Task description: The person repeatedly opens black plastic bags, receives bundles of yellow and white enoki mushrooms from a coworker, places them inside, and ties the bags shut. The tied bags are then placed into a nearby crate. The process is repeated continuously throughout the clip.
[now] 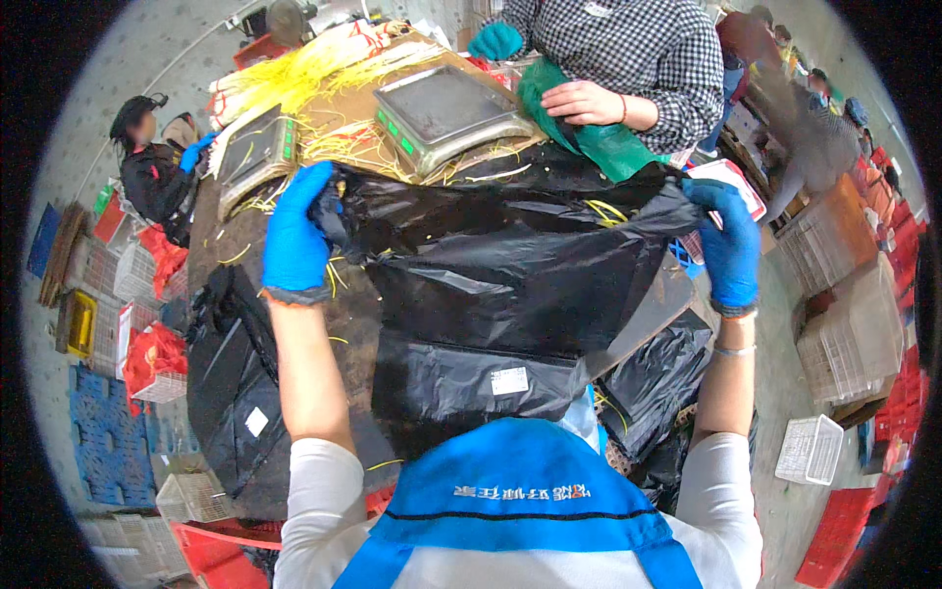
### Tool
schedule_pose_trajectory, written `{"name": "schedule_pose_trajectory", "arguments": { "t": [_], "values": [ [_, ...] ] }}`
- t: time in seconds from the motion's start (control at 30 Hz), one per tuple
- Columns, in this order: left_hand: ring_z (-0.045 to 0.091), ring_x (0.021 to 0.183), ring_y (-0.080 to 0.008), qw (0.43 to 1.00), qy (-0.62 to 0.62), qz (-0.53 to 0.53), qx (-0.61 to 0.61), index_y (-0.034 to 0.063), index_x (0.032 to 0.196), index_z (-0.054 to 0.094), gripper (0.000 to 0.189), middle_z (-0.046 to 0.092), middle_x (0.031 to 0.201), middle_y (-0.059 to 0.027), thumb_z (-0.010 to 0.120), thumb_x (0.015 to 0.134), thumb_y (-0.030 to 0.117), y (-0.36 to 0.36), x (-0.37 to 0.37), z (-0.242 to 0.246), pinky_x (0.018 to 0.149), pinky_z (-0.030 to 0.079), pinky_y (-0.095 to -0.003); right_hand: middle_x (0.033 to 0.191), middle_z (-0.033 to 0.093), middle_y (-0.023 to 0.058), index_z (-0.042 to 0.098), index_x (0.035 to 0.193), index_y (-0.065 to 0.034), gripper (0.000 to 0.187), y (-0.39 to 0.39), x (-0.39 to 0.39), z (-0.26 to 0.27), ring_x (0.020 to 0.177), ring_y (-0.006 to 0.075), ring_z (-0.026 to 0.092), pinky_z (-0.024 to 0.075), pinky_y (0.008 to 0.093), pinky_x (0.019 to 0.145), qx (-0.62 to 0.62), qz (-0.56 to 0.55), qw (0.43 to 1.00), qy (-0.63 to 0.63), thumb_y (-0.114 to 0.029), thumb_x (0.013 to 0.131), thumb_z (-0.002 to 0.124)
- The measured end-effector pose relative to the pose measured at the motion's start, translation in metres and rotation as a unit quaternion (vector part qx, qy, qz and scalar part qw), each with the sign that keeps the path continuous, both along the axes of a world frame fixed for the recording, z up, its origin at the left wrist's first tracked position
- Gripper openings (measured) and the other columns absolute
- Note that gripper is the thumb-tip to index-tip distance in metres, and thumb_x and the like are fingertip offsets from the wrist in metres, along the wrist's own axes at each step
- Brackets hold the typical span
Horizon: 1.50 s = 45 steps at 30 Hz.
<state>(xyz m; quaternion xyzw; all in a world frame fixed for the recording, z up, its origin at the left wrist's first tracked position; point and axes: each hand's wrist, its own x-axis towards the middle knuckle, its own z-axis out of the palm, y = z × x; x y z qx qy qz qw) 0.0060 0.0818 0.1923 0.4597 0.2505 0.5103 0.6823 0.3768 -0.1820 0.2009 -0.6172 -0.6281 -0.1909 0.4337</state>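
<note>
A large black plastic bag [508, 294] is spread between my hands, its upper edge stretched across the worktable and its lower part hanging towards my blue apron. My left hand [298, 232], in a blue glove, grips the bag's upper left corner. The upper right corner is gripped by my right hand [725, 243], gloved in blue too. A white label [510, 381] is stuck on the bag's lower part. Some thin yellow stalks [607, 212] show at the bag's top edge. Beyond it stands a digital scale [445, 103], with a second scale [257, 151] nearer my left hand.
Across the table a person in a checked shirt [625, 51] handles a green plastic bag [611, 143]. Bundles of yellow-and-white stalks [309, 66] lie at the table's far left. More black bags lie at left [235, 383] and right [655, 375]. White crates [809, 449] stand on the floor.
</note>
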Motion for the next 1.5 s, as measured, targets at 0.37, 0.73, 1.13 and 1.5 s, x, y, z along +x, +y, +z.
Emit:
{"name": "schedule_pose_trajectory", "arguments": {
  "t": [0.37, 0.73, 1.13, 1.5],
  "values": [
    [0.065, 0.085, -0.0249, 0.953, -0.186, -0.237, 0.015, -0.0012, 0.123, 0.051, 0.039, 0.06, 0.117, -0.0192, 0.045, 0.099, 0.029, -0.042, -0.009, 0.046, 0.069, 0.055, -0.0321, 0.117, 0.062, 0.0113, 0.058, 0.124, -0.0034, 0.04, -0.009, -0.011, 0.049, 0.103, 0.0198, 0.061, 0.0488, 0.0303, 0.088, 0.106, 0.028, 0.989, 0.097, 0.004, 0.084, 0.056],
    [0.057, 0.111, -0.0243, 0.977, 0.107, -0.119, 0.141, -0.0037, 0.127, 0.048, 0.058, 0.056, 0.124, -0.0151, 0.065, 0.074, 0.012, -0.119, 0.026, 0.07, 0.099, 0.043, -0.0353, 0.123, 0.057, 0.0146, 0.028, 0.145, -0.0031, 0.056, 0.027, -0.088, 0.056, 0.109, 0.0239, 0.057, 0.0439, 0.036, 0.099, -0.022, 0.38, 0.849, 0.367, -0.015, 0.095, 0.051],
    [0.057, 0.101, -0.0418, 0.806, 0.281, -0.056, 0.518, -0.0011, 0.12, 0.053, 0.054, 0.058, 0.111, -0.0243, 0.073, 0.079, 0.027, -0.143, 0.048, 0.036, 0.084, 0.047, -0.0427, 0.14, 0.042, 0.0136, 0.014, 0.15, -0.0072, 0.094, 0.044, -0.143, 0.043, 0.126, 0.0211, 0.044, 0.0375, 0.0366, 0.105, -0.237, 0.479, 0.676, 0.507, -0.006, 0.076, 0.072],
    [0.04, 0.125, -0.0255, 0.959, 0.117, -0.244, 0.077, 0.0122, 0.151, 0.006, 0.088, 0.033, 0.145, -0.0137, 0.06, 0.082, 0.009, -0.138, 0.077, -0.006, 0.105, 0.034, -0.0424, 0.077, 0.061, 0.024, 0.034, 0.139, -0.0019, 0.069, 0.038, -0.16, 0.041, 0.065, 0.0366, 0.064, 0.0497, 0.045, 0.054, -0.164, 0.18, 0.967, -0.073, -0.024, 0.079, 0.06]
  ]
}}
